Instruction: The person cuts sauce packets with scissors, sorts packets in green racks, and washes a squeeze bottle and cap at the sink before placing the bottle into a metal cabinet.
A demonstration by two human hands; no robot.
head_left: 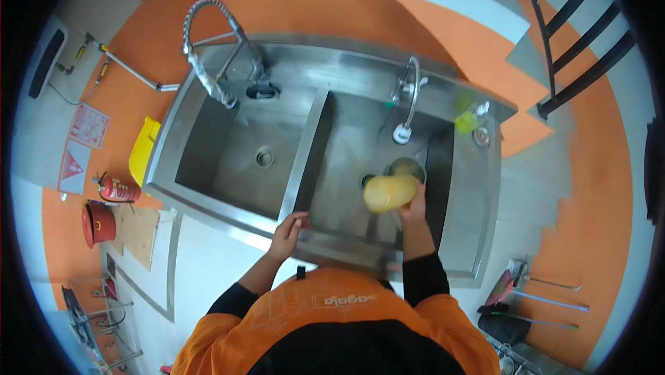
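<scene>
My right hand (416,206) is closed around a yellow, rounded container (385,194), tilted on its side over the right basin (339,146) of the steel sink. Just behind the container, a round metal bowl (409,166) rests in that basin, partly covered by it. A dark round drain (367,180) shows beside the bowl. My left hand (284,236) is over the sink's front rim near the divider, its fingers curled in. A small reddish patch shows at its fingertips; whether it is an object I cannot make out.
A faucet (413,98) arches over the right basin, and a spring-hose faucet (208,49) stands by the left basin (242,167). On the right ledge are a yellow-green item (466,123) and a small round metal dish (481,136). A yellow bin (144,151) stands left of the sink.
</scene>
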